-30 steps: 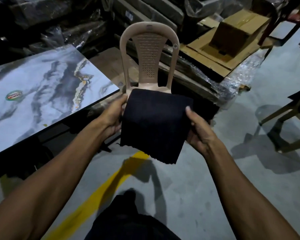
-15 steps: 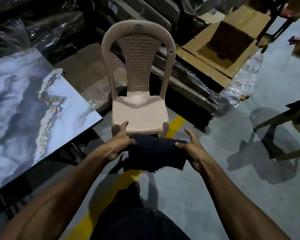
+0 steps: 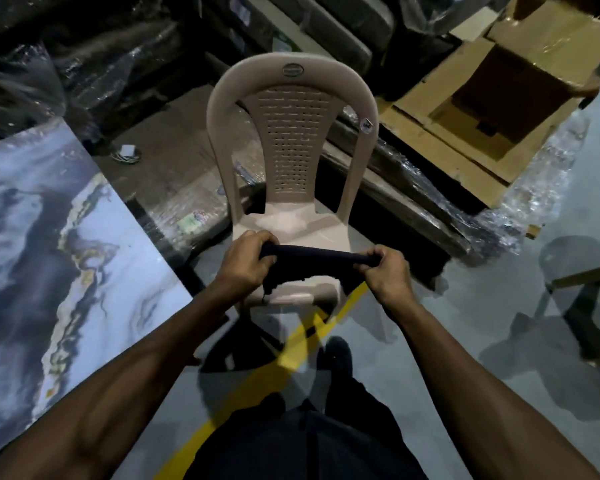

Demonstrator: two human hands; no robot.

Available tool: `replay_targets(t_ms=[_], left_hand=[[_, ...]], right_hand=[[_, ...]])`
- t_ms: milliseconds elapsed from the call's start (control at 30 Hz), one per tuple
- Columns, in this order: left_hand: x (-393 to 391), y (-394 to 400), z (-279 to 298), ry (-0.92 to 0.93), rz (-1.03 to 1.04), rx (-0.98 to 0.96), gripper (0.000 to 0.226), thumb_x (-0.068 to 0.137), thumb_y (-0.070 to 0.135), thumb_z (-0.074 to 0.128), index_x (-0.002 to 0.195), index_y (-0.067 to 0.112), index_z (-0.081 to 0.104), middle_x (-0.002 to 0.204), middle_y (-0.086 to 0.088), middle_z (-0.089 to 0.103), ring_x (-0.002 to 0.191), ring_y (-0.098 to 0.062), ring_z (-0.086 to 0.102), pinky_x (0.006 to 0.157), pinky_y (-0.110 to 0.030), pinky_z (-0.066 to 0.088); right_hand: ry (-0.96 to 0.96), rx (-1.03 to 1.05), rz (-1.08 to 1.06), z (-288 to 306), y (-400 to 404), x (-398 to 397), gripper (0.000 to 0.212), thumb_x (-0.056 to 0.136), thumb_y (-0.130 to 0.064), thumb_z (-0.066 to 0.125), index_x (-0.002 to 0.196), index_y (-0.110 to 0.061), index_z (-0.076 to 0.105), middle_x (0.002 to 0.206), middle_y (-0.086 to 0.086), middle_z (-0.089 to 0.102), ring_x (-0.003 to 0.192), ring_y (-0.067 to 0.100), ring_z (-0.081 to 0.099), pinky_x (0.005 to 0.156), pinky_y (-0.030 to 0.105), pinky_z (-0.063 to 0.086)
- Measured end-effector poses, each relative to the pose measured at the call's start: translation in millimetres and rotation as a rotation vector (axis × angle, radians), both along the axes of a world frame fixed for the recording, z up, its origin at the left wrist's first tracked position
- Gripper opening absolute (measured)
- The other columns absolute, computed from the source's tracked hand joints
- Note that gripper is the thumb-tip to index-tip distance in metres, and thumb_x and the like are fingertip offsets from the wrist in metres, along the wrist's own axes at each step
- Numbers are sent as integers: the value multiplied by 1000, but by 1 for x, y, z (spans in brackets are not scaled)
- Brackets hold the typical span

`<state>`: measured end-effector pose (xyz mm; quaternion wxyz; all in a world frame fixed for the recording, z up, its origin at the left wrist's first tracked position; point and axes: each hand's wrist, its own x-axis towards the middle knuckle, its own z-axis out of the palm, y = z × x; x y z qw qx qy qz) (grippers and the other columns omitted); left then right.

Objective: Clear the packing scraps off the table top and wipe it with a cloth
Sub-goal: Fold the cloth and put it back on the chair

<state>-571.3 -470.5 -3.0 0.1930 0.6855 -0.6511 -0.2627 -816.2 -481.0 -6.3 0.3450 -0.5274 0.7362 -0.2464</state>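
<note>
I have the dark, soft woven cloth bunched into a thick band and stretched between my two hands, held just above the front of the seat of the beige plastic chair. My left hand has its fingers curled round one end of the band, and my right hand grips the other end the same way, so both fists are closed on fabric with the band taut between them. A loose flap hangs down beside my left hand.

The surface I mean to wipe, the marble-patterned slab with grey and gold veins, lies left of the chair, near it but apart from the cloth. I can make out no scraps on the part in view, though the light is dim.

To do this step well, I judge I should fold the cloth into a flat pad rather than leave it as a rope, since a pad would give more contact. Then I would turn left of the chair, lay the pad flat near the far edge, and draw it toward me in overlapping strokes.
</note>
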Motion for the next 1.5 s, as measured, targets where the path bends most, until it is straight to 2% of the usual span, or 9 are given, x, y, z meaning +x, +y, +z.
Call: replay_targets(t_ms=[167,367,433,600,967,1133,1233,1333,1500], left_hand=[[0,-48,2,118,94,-47,9,82,8,72,85,17,69,96,-4,49,95,-17,48,79,-25,35],[-22,-92,33,1008,452,130,7,86,5,66,89,11,67,83,-6,67,71,-11,64,68,-21,51],[-32,-104,36,1125,542,151,5,90,11,64,90,15,67,80,-2,70,69,-10,66,62,-23,55],[-53,-122,24,956,893,201,27,94,21,61,71,21,47,64,1,63,56,-13,57,38,-17,43],[-86,-142,32,832,856,62,11,94,14,59,85,12,53,79,-6,63,73,-17,63,60,-35,56],[-92,-143,31,869,811,43,20,97,17,54,78,16,51,79,-5,64,81,-20,65,72,-40,58],[-93,-143,27,875,786,51,21,98,17,52,78,16,49,80,-7,65,81,-21,66,66,-38,59],[-95,-144,27,935,818,58,23,101,23,47,79,17,52,83,-7,67,78,-18,67,58,-30,55],[-97,-141,31,1110,858,74,51,103,48,26,85,18,63,91,-8,67,82,-24,65,80,-41,57]], right_hand=[[-198,-37,240,4,-80,-22,23,77,-1,72,64,-18,62,69,1,64,67,15,62,66,34,51],[-640,199,330,28,-167,-45,9,91,-5,64,98,-10,67,96,7,72,88,19,69,79,30,55],[-698,218,286,30,-191,-44,3,90,-8,66,91,-12,67,87,7,72,80,21,68,74,33,54],[-495,295,245,18,-221,-33,29,96,-24,60,70,-20,47,69,2,56,65,17,55,60,30,47],[-309,112,478,20,-215,13,17,88,-15,54,78,-27,47,74,3,55,75,27,58,77,54,55],[-214,-31,688,25,-204,26,19,96,-10,46,89,-27,49,78,-9,53,72,9,50,66,31,43],[-153,-83,806,24,-200,30,20,95,-12,44,101,-29,54,98,-3,63,91,15,60,76,39,52],[-103,-85,875,27,-197,31,18,96,-14,43,99,-29,52,96,-3,62,85,14,58,65,32,48],[-179,-39,897,29,-195,31,15,97,-14,42,98,-26,52,84,-6,62,73,12,60,54,20,43]])
